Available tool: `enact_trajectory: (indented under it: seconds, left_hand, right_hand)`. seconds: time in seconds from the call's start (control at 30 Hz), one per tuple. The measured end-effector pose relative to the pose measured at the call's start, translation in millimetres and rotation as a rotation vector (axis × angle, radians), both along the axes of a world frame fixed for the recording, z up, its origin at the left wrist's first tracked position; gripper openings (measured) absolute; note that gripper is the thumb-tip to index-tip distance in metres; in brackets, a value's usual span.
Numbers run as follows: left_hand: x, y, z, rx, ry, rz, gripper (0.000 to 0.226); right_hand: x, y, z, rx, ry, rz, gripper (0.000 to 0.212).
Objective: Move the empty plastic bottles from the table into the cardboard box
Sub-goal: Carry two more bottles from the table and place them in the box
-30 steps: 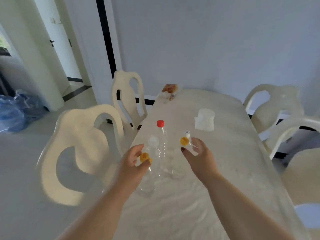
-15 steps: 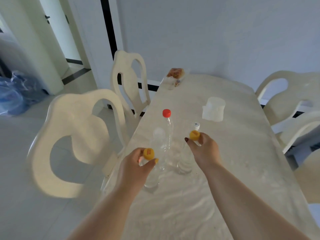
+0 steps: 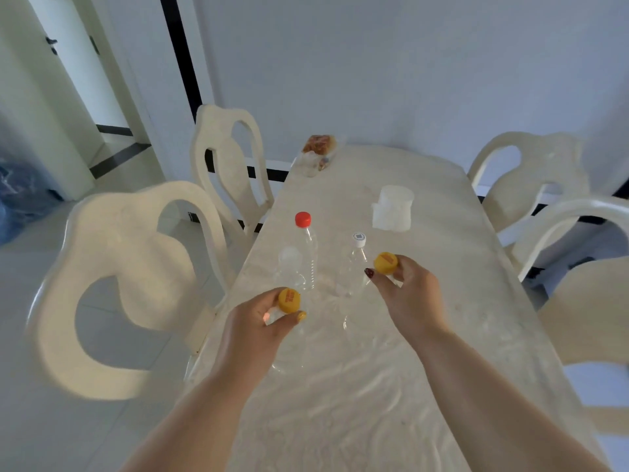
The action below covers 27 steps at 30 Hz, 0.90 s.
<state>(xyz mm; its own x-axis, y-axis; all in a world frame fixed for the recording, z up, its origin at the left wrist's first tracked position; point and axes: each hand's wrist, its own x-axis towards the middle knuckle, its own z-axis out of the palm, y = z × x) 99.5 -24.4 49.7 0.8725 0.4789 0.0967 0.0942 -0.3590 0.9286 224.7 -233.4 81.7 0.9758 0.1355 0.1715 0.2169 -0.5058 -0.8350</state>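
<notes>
Yellow caps are sitting under both of my grips. My left hand [image 3: 258, 321] is pinching the neck of the near-left bottle [image 3: 289, 335] just below its yellow cap [image 3: 289, 300], thumb and fingers closed around it. My right hand [image 3: 405, 294] is doing the same on the second yellow-capped bottle [image 3: 354, 321], fingers wrapped at the neck under its cap [image 3: 386, 263]. Both clear bottles are standing upright, long axes vertical, bases seemingly resting on the pale table [image 3: 374, 403], though the transparent plastic is making the contact hard to read.

Two more bottles are standing farther from me, beyond my hands: a red-capped bottle [image 3: 306, 253] behind the left one and a white-capped bottle [image 3: 357, 264] just beside my right fingers. A further cap-less clear shape may be standing in front of the red-capped one; I cannot tell.

What matters for the coming move: each held bottle is hanging straight below its hand, so I am judging a plain vertical lift will clear the table. The white-capped bottle is nearest my right hand and could be knocked if I am swinging sideways too early. The cardboard box is not showing anywhere, so I cannot tell which way to carry.
</notes>
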Motion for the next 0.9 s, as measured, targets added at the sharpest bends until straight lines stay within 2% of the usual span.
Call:
enact_trajectory:
  seconds: [0.27, 0.4, 0.53, 0.7, 0.9]
  left_hand:
    - [-4, -48, 46, 0.001, -0.082, -0.243, 0.030]
    - [-10, -98, 79, 0.003, -0.138, -0.372, 0.017]
    - [-19, -162, 113, -0.017, -0.206, -0.536, 0.028]
    - [-26, -255, 136, -0.017, -0.243, -0.700, 0.027]
    - [-46, -406, 148, 0.035, -0.273, -0.842, 0.031]
  right_hand:
    - [-58, -80, 53, 0.002, -0.101, -0.048, 0.022]
    - [-94, -139, 77, -0.049, -0.115, -0.086, 0.036]
    - [-134, -207, 96, -0.078, -0.116, -0.181, 0.046]
    - [-184, -303, 116, -0.118, -0.119, -0.306, 0.034]
    - [-243, -452, 126, -0.143, -0.124, -0.442, 0.024]
